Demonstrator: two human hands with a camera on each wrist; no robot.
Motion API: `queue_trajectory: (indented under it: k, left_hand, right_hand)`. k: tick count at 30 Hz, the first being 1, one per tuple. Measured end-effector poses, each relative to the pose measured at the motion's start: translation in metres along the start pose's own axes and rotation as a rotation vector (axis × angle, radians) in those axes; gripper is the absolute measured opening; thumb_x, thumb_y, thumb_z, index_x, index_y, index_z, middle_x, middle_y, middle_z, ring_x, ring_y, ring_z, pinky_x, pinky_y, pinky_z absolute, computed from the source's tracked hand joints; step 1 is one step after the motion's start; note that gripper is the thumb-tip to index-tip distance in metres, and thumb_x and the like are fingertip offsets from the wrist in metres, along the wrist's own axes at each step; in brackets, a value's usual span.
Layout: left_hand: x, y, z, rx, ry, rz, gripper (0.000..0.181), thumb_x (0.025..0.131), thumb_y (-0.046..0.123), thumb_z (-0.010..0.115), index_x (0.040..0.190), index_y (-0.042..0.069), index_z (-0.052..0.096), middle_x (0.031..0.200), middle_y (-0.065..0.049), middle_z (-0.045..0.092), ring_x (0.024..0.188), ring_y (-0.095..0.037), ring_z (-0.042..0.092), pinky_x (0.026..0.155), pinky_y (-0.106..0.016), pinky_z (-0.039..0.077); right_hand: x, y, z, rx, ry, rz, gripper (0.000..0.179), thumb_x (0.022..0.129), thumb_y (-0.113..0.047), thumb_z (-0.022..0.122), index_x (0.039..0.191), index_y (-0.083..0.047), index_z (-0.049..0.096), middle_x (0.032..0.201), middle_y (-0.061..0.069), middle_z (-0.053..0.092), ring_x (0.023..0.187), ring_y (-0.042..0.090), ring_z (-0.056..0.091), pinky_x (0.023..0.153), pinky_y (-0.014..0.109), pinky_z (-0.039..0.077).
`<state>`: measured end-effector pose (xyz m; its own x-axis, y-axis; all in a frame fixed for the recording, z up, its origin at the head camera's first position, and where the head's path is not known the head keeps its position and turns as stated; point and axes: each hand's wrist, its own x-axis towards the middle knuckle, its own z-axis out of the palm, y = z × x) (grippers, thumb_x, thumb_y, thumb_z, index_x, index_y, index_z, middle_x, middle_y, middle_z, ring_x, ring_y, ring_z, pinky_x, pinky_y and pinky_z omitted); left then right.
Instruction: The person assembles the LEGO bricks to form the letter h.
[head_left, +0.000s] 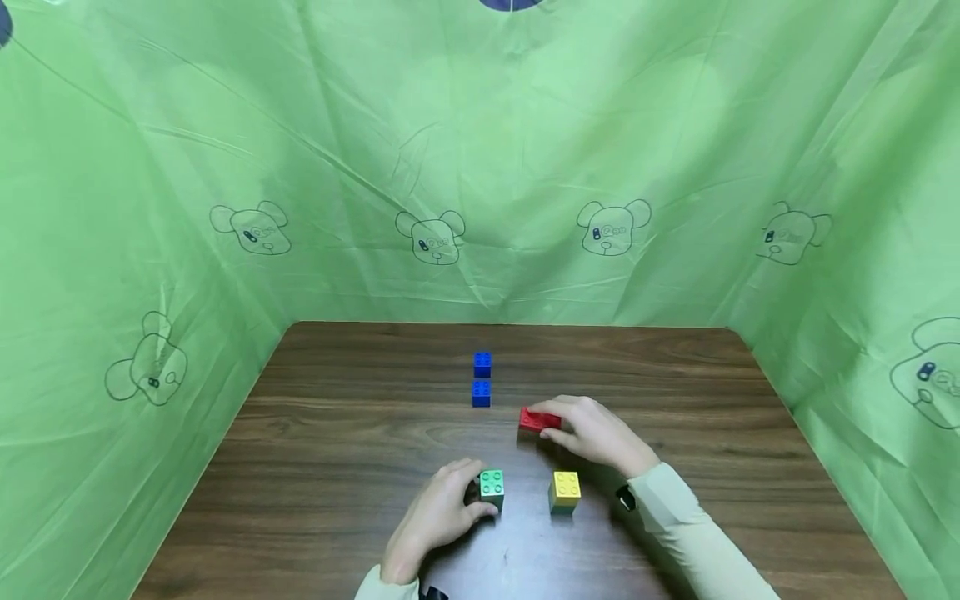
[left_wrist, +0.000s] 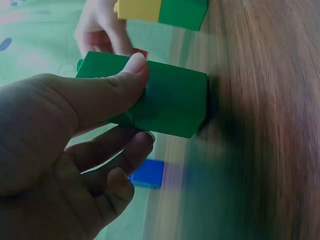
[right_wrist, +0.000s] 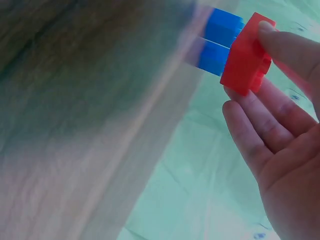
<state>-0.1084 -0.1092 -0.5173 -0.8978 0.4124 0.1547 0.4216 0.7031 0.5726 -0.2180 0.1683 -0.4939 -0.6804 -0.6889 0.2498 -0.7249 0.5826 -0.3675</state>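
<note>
My left hand (head_left: 444, 507) pinches a green toy-brick stack (left_wrist: 172, 97) between thumb and fingers. A seam shows across its side, and the studs of the green stack (head_left: 492, 480) face up in the head view. Farther forward and to the right, my right hand (head_left: 594, 431) grips a long red brick (head_left: 529, 419) by its sides. Thumb and fingertips press on the red brick (right_wrist: 245, 57) in the right wrist view, its studs turned toward the palm. Part of it is hidden under the fingers in the head view.
A yellow brick (head_left: 566, 482) on a green one (head_left: 564, 507) stands between the hands, nearer the body. Two blue bricks (head_left: 482, 393) sit in line beyond them on the wooden table (head_left: 337, 450). Green printed cloth (head_left: 510, 283) surrounds the table at the back and sides.
</note>
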Motion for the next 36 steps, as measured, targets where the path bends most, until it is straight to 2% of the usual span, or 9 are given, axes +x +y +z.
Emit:
queue_trajectory:
  k: [5, 9, 11, 13, 16, 22, 28, 36]
  left_hand:
    - [0.009, 0.007, 0.006, -0.045, -0.032, 0.004, 0.036, 0.082, 0.027, 0.084, 0.109, 0.01, 0.068, 0.101, 0.004, 0.067, 0.094, -0.012, 0.064, 0.085, -0.033, 0.056]
    - [0.015, 0.011, 0.011, -0.069, -0.056, 0.015, 0.034, 0.083, 0.028, 0.085, 0.107, 0.012, 0.068, 0.099, 0.006, 0.065, 0.091, -0.007, 0.061, 0.082, -0.029, 0.055]
    - [0.018, 0.013, 0.015, -0.071, -0.069, 0.018, 0.033, 0.083, 0.028, 0.085, 0.107, 0.013, 0.068, 0.098, 0.007, 0.065, 0.091, -0.006, 0.06, 0.083, -0.028, 0.054]
    - [0.02, 0.013, 0.017, -0.072, -0.078, 0.016, 0.034, 0.083, 0.028, 0.085, 0.107, 0.013, 0.068, 0.099, 0.007, 0.065, 0.092, -0.006, 0.06, 0.083, -0.027, 0.055]
    - [0.021, 0.015, 0.019, -0.063, -0.077, 0.017, 0.034, 0.082, 0.028, 0.085, 0.108, 0.012, 0.068, 0.1, 0.007, 0.065, 0.093, -0.007, 0.061, 0.084, -0.027, 0.055]
    - [0.026, 0.021, 0.019, -0.065, -0.083, 0.051, 0.034, 0.082, 0.024, 0.085, 0.108, 0.011, 0.068, 0.099, 0.006, 0.066, 0.093, -0.008, 0.062, 0.084, -0.026, 0.055]
    - [0.027, 0.02, 0.023, -0.079, -0.103, 0.046, 0.037, 0.084, 0.024, 0.084, 0.115, 0.014, 0.068, 0.107, 0.006, 0.068, 0.101, -0.008, 0.063, 0.091, -0.028, 0.055]
    - [0.027, 0.02, 0.025, -0.102, -0.09, 0.048, 0.04, 0.083, 0.021, 0.084, 0.117, 0.015, 0.067, 0.111, 0.006, 0.07, 0.106, -0.011, 0.064, 0.095, -0.031, 0.054]
  right_hand:
    - [-0.012, -0.006, -0.022, 0.012, 0.024, 0.018, 0.037, 0.094, -0.024, 0.074, 0.13, -0.018, 0.068, 0.12, 0.0, 0.073, 0.082, 0.008, 0.063, 0.07, 0.024, 0.051]
    - [-0.018, -0.012, -0.035, -0.004, 0.043, 0.027, 0.037, 0.093, -0.023, 0.075, 0.129, -0.019, 0.069, 0.121, -0.002, 0.072, 0.093, 0.007, 0.066, 0.074, 0.026, 0.054]
    - [-0.021, -0.016, -0.039, -0.011, 0.05, 0.012, 0.036, 0.092, -0.023, 0.076, 0.128, -0.019, 0.069, 0.121, -0.003, 0.072, 0.1, 0.009, 0.068, 0.079, 0.029, 0.057]
    - [-0.023, -0.02, -0.042, -0.005, 0.051, -0.016, 0.036, 0.092, -0.022, 0.077, 0.127, -0.019, 0.07, 0.119, -0.003, 0.073, 0.1, 0.01, 0.069, 0.081, 0.03, 0.059]
    - [-0.026, -0.028, -0.043, 0.006, 0.042, -0.082, 0.034, 0.091, -0.021, 0.077, 0.124, -0.017, 0.072, 0.115, -0.004, 0.074, 0.101, 0.011, 0.07, 0.083, 0.03, 0.059]
    - [-0.035, -0.045, -0.038, 0.061, 0.013, -0.199, 0.03, 0.089, -0.016, 0.078, 0.119, -0.013, 0.073, 0.107, -0.004, 0.073, 0.092, 0.006, 0.069, 0.077, 0.021, 0.057]
    - [-0.04, -0.057, -0.032, 0.065, 0.007, -0.245, 0.031, 0.088, -0.017, 0.08, 0.117, -0.015, 0.073, 0.103, -0.007, 0.072, 0.085, 0.002, 0.065, 0.074, 0.013, 0.051]
    - [-0.041, -0.062, -0.026, 0.031, 0.012, -0.254, 0.033, 0.086, -0.021, 0.081, 0.118, -0.017, 0.073, 0.105, -0.007, 0.072, 0.089, 0.004, 0.067, 0.077, 0.017, 0.054]
